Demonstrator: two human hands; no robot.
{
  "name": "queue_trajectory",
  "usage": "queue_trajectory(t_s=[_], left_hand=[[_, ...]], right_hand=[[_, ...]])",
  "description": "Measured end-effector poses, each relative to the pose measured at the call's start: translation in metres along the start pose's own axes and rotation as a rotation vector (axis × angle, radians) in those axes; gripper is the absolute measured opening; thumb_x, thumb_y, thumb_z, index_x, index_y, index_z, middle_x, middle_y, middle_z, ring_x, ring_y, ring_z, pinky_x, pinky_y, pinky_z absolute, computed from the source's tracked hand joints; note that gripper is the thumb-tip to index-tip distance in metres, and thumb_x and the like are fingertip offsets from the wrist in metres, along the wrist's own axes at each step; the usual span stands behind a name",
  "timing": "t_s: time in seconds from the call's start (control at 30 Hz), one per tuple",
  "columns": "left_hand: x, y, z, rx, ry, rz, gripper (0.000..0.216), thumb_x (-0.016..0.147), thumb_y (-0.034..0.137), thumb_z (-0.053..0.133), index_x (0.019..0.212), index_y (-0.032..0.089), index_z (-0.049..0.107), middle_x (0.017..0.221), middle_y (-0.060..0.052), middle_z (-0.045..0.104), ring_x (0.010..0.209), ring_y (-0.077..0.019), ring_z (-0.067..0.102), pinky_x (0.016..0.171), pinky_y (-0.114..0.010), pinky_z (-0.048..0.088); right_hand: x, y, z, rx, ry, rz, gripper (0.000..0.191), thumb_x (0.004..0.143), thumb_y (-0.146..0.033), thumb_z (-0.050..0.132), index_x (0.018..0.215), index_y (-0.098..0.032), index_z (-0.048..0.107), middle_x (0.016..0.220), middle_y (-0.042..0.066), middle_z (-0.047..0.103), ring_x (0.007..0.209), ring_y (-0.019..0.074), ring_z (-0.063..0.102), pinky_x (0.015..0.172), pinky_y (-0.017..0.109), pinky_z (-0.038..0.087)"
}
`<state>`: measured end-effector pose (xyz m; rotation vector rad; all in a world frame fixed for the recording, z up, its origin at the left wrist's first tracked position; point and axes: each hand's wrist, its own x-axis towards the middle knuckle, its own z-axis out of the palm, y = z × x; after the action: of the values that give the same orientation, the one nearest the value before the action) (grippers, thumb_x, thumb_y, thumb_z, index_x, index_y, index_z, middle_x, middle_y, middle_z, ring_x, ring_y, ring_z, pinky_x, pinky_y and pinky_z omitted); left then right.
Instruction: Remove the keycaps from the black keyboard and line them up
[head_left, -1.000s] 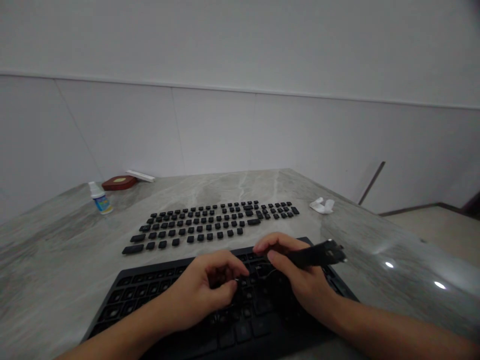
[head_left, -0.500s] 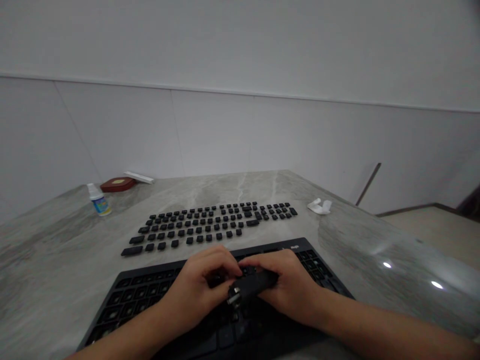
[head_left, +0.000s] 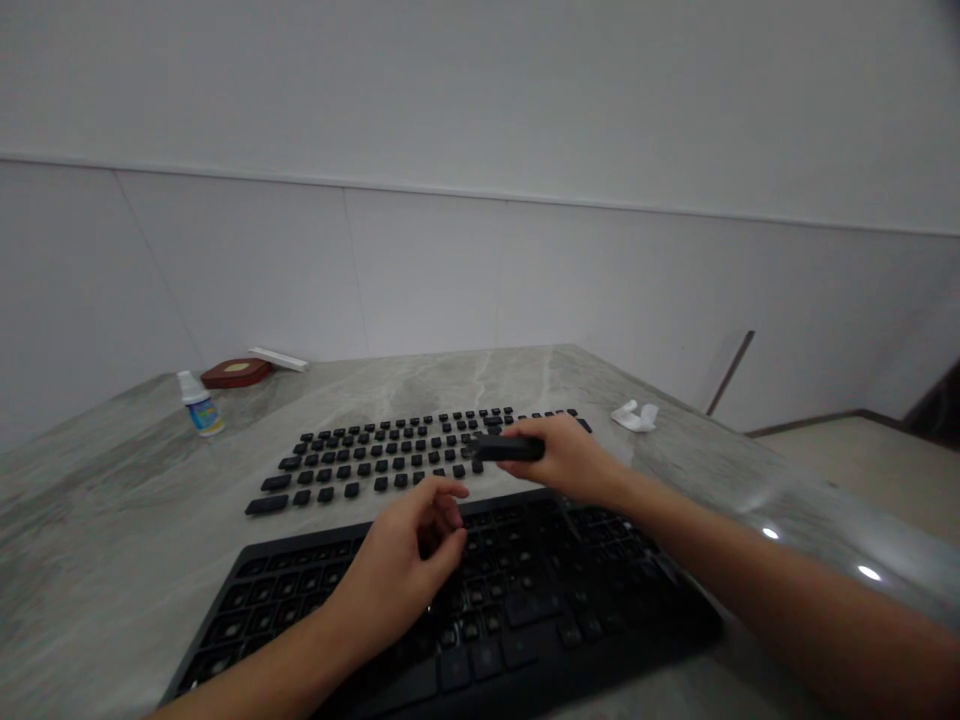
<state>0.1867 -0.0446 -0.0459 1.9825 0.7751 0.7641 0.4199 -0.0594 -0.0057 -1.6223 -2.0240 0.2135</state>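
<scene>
A black keyboard base (head_left: 300,590) with its keycaps removed lies at the near edge of the marble table. Beyond it, several loose black keycaps (head_left: 375,462) are laid out in rows on the table. My right hand (head_left: 574,462) reaches over the right end of those rows, closed on a long black keycap (head_left: 510,448). My left hand (head_left: 405,570) hovers over the middle of the keyboard base, fingers loosely curled with fingertips near each other; I see nothing in them.
A small white bottle with a blue label (head_left: 199,403) stands at the far left. Behind it lie a dark red flat box (head_left: 235,373) and a white strip. A crumpled white object (head_left: 634,415) sits at the far right near the table edge (head_left: 750,470).
My right hand has lifted the long black keycap off the keyboard base and carried it forward to the rows of loose keycaps. My left hand has stayed over the base.
</scene>
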Motion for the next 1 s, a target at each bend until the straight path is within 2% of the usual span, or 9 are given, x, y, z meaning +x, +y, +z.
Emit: queue_trajectory(t_s=[0.17,0.3,0.6,0.77,0.9,1.0], left_hand=[[0.003,-0.008,-0.002,-0.04,0.046,-0.07,0.019,0.087,0.026,0.052,0.104,0.018,0.056,0.085,-0.002,0.057,0.073,-0.0161,0.054,0.067,-0.029,0.042],[0.004,-0.009,-0.002,-0.041,0.05,-0.061,0.016,0.087,0.025,0.051,0.101,0.018,0.056,0.081,-0.001,0.057,0.069,-0.0148,0.052,0.063,-0.027,0.04],[0.003,-0.004,-0.003,-0.056,0.049,-0.064,0.015,0.085,0.022,0.05,0.097,0.017,0.057,0.077,0.0,0.056,0.065,-0.0134,0.05,0.059,-0.025,0.038],[0.004,-0.008,-0.002,-0.091,0.075,-0.083,0.015,0.085,0.024,0.052,0.097,0.017,0.058,0.075,0.0,0.055,0.062,-0.0124,0.048,0.055,-0.024,0.037],[0.008,-0.01,-0.004,-0.22,0.126,-0.156,0.021,0.082,0.03,0.055,0.097,0.016,0.056,0.062,0.004,0.048,0.052,-0.0106,0.042,0.049,-0.023,0.033],[0.011,-0.008,-0.006,-0.315,0.196,-0.215,0.025,0.078,0.033,0.059,0.094,0.015,0.055,0.054,0.006,0.045,0.046,-0.0094,0.04,0.047,-0.022,0.032]], right_hand=[[0.028,0.023,0.016,-0.081,-0.025,0.022,0.023,0.076,-0.029,0.067,0.096,-0.02,0.075,0.082,0.004,0.073,0.076,0.0186,0.066,0.067,0.025,0.042],[0.026,0.03,0.031,-0.142,-0.047,0.046,0.027,0.073,-0.027,0.066,0.098,-0.023,0.076,0.086,0.005,0.074,0.082,0.0228,0.068,0.071,0.028,0.044],[0.024,0.034,0.03,-0.166,-0.12,0.059,0.025,0.071,-0.029,0.065,0.093,-0.025,0.077,0.083,0.004,0.074,0.082,0.024,0.068,0.068,0.028,0.044],[0.026,0.039,0.031,-0.119,-0.086,0.059,0.028,0.07,-0.025,0.066,0.095,-0.022,0.077,0.083,0.004,0.074,0.078,0.0222,0.067,0.068,0.027,0.044],[0.028,0.047,0.031,-0.061,0.013,0.057,0.027,0.081,-0.022,0.054,0.095,-0.014,0.075,0.082,0.007,0.072,0.078,0.0211,0.066,0.069,0.026,0.044],[0.028,0.047,0.032,-0.026,0.026,0.023,0.027,0.08,-0.019,0.053,0.093,-0.013,0.076,0.082,0.006,0.073,0.079,0.0204,0.066,0.069,0.026,0.044]])
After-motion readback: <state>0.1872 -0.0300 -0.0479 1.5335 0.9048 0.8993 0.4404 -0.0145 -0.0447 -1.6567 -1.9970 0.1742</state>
